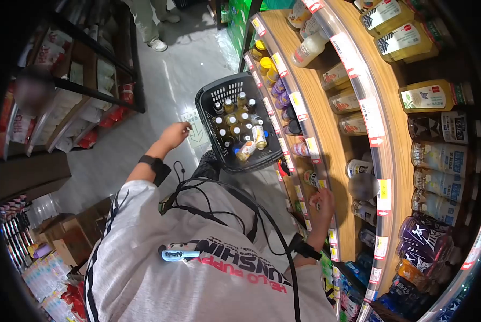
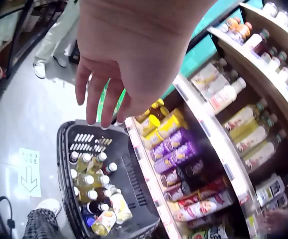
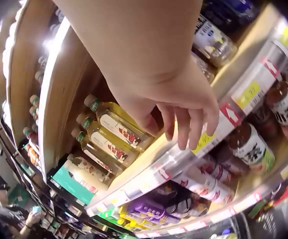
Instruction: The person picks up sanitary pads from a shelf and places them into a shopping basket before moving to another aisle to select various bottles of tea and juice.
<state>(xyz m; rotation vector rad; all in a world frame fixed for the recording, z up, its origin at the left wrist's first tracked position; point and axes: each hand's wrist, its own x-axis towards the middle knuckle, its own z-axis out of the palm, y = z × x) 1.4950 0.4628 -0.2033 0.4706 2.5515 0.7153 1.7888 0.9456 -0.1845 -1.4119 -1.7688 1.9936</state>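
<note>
My left hand (image 1: pixel 175 135) hangs in the air left of a dark plastic basket (image 1: pixel 205 115), its fingers loose and holding nothing. Several bottles with mostly white caps stand in the basket, and two labelled bottles (image 1: pixel 246 151) lie tilted on top at its near side. In the left wrist view the left hand (image 2: pixel 116 74) is above the basket's far rim (image 2: pixel 79 124). My right hand (image 1: pixel 322 206) is at the shelf edge on the right. The right wrist view shows that hand (image 3: pixel 176 107) with fingers bent downward before the price strip (image 3: pixel 218 124), nothing in them.
Curved wooden shelves (image 1: pixel 305 96) with bottles and price tags run along the right. A black-framed rack (image 1: pixel 98 91) of packaged goods stands at the left. Another person's legs (image 1: pixel 146 24) are at the top. A cable (image 1: pixel 267 214) hangs before my shirt. Boxes (image 1: pixel 71 241) lie lower left.
</note>
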